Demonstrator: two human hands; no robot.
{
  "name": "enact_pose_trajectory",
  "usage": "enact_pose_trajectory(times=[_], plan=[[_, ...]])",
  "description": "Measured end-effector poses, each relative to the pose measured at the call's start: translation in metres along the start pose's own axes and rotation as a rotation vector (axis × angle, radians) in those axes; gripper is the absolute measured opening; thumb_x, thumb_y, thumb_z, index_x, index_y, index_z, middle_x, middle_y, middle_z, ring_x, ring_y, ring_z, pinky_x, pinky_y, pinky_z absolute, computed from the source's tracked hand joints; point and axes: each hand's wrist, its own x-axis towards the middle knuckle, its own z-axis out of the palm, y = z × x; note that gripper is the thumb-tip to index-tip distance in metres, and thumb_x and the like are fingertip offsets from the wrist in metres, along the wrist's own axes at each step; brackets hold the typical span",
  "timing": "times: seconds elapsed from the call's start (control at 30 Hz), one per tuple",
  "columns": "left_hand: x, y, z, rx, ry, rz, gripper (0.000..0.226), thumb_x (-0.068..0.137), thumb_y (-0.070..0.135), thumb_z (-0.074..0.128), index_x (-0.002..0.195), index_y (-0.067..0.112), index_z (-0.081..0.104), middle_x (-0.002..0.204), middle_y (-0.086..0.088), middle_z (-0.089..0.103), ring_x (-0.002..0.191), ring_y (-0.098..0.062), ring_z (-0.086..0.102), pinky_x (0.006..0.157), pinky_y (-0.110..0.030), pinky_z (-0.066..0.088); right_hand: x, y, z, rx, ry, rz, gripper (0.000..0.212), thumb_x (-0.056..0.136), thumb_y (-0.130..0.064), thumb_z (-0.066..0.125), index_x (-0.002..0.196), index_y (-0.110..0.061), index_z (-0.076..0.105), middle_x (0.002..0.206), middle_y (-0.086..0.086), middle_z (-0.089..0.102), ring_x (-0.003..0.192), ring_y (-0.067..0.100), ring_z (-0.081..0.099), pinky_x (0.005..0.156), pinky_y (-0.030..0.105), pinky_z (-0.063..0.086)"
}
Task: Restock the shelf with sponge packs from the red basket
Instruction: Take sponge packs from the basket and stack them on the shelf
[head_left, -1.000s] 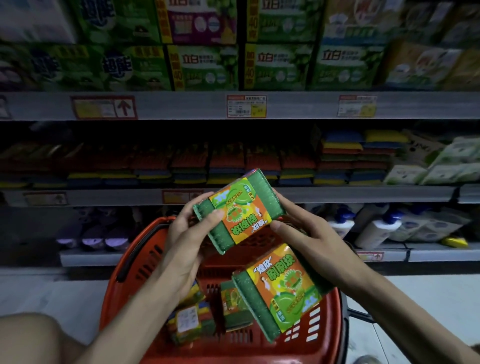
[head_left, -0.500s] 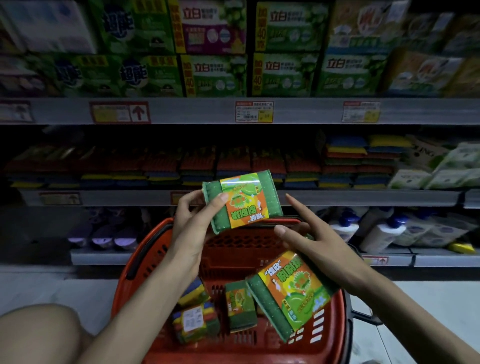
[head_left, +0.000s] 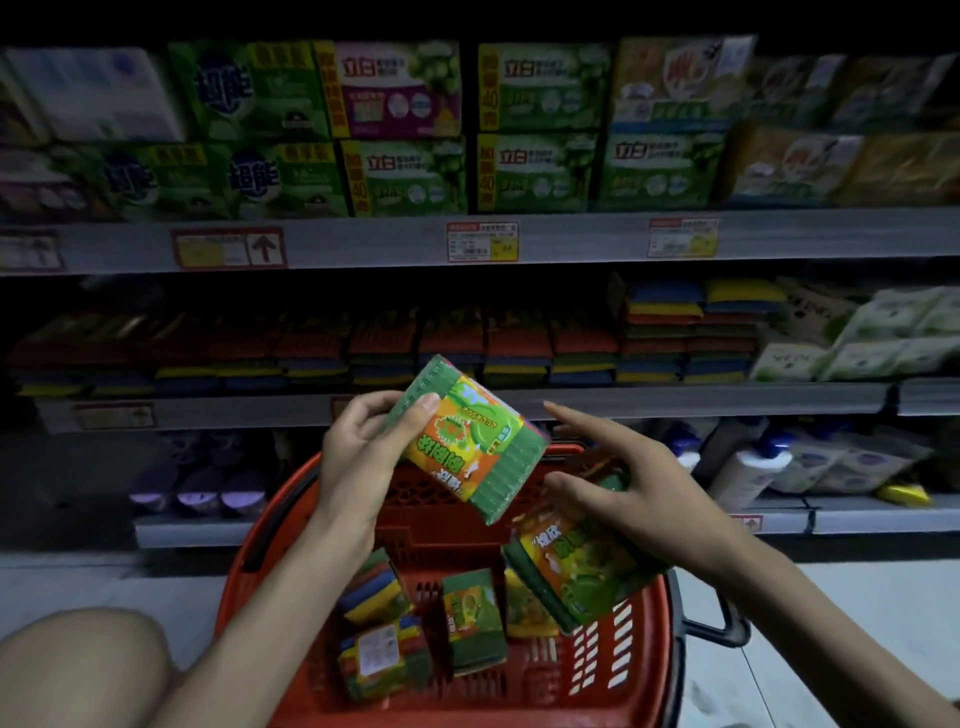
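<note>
Shelving (head_left: 727, 401) of stacked sponges runs beyond both hands, with open air between it and the red basket (head_left: 644, 691) below them holding four loose packs (head_left: 472, 623), while the left hand (head_left: 358, 457) pinches one sponge pack (head_left: 472, 441) and the right hand (head_left: 639, 504) clutches a second pack (head_left: 582, 569) under its palm.

You are in a shop, facing the household-goods aisle of a supermarket. Long grey metal shelves (head_left: 779, 234) run one above another across your view, with printed price labels (head_left: 482, 241) fixed along their front edges. The top shelf carries printed cartons (head_left: 540, 171) set face out, the same designs repeated side by side. The next holds stacked sponge packs (head_left: 519, 348) in matching piles, and pump bottles (head_left: 748, 467) stand lower down. A red plastic shopping basket (head_left: 654, 649) sits just in front of you.
</note>
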Motion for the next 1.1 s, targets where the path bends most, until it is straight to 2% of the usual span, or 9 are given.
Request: enact_pose_trajectory(times=[0.2,0.33,0.4,0.5,0.57,0.67,0.83,0.97,1.1], plan=[[-0.004,0.001,0.008,-0.011,-0.026,0.012,0.051,0.067,0.056,0.083,0.102,0.019,0.075,0.101,-0.006,0.078,0.096,-0.022,0.072,0.097,-0.052,0.052,-0.001,-0.004,0.015,0.048,0.127,-0.02,0.049,0.082,-0.053,0.076,0.126,-0.039,0.06,0.105,-0.019,0.073,0.099,-0.006,0.068,0.087,0.033,0.059],[-0.004,0.002,0.011,-0.028,-0.172,-0.01,0.045,0.084,0.048,0.073,0.121,0.022,0.072,0.122,-0.003,0.074,0.121,-0.022,0.065,0.111,-0.048,0.044,0.0,-0.003,0.022,0.064,0.227,-0.001,0.045,0.081,-0.057,0.075,0.119,-0.039,0.06,0.1,-0.018,0.073,0.094,-0.006,0.069,0.081,0.029,0.058],[-0.006,0.002,0.009,0.083,-0.275,-0.063,0.045,0.082,0.046,0.075,0.125,0.034,0.067,0.127,0.003,0.072,0.124,-0.022,0.064,0.109,-0.052,0.045,0.0,0.0,0.024,0.076,0.26,0.021,0.04,0.081,-0.052,0.078,0.116,-0.039,0.062,0.099,-0.019,0.072,0.092,-0.006,0.069,0.08,0.028,0.058],[-0.009,-0.001,0.005,0.205,-0.378,-0.162,0.084,0.069,0.05,0.087,0.142,0.051,0.045,0.146,0.008,0.058,0.127,-0.02,0.061,0.101,-0.057,0.051,-0.001,0.004,0.027,0.093,0.251,0.047,0.035,0.083,-0.047,0.079,0.114,-0.039,0.065,0.101,-0.018,0.073,0.093,-0.005,0.069,0.083,0.032,0.059],[-0.013,-0.001,0.007,0.241,-0.382,-0.099,0.097,0.071,0.041,0.09,0.144,0.064,0.031,0.145,0.016,0.056,0.122,-0.015,0.064,0.095,-0.05,0.056,-0.001,0.006,0.029,0.105,0.253,0.055,0.034,0.082,-0.047,0.08,0.112,-0.038,0.066,0.102,-0.019,0.073,0.095,-0.005,0.068,0.084,0.032,0.059],[-0.017,-0.002,0.014,0.16,-0.286,-0.016,0.105,0.067,0.035,0.095,0.147,0.06,0.032,0.14,0.02,0.057,0.117,-0.012,0.068,0.093,-0.042,0.057,0.0,0.004,0.028,0.124,0.28,0.056,0.032,0.082,-0.047,0.08,0.109,-0.037,0.067,0.1,-0.023,0.073,0.096,-0.008,0.067,0.083,0.024,0.056],[-0.027,-0.006,0.029,0.041,-0.072,-0.005,0.059,0.069,0.038,0.085,0.12,0.019,0.062,0.117,0.003,0.074,0.099,-0.006,0.073,0.087,-0.029,0.057,0.0,-0.003,0.03,0.167,0.301,0.073,0.03,0.085,-0.05,0.074,0.113,-0.04,0.067,0.1,-0.02,0.074,0.095,-0.004,0.069,0.083,0.03,0.059],[-0.036,-0.008,0.038,0.041,-0.044,0.044,0.03,0.086,0.022,0.078,0.111,0.011,0.064,0.098,0.007,0.076,0.089,0.001,0.073,0.071,-0.013,0.054,0.004,-0.001,0.034,0.148,0.399,0.098,0.034,0.085,-0.049,0.076,0.116,-0.036,0.074,0.109,-0.017,0.072,0.1,-0.001,0.067,0.089,0.038,0.058],[-0.037,-0.012,0.044,0.059,-0.097,0.056,0.037,0.088,0.014,0.077,0.121,0.018,0.063,0.113,0.007,0.073,0.101,0.003,0.07,0.079,-0.011,0.054,0.008,0.001,0.033,0.195,0.442,0.134,0.032,0.085,-0.045,0.077,0.114,-0.032,0.078,0.108,-0.017,0.074,0.1,-0.003,0.068,0.09,0.034,0.059]])
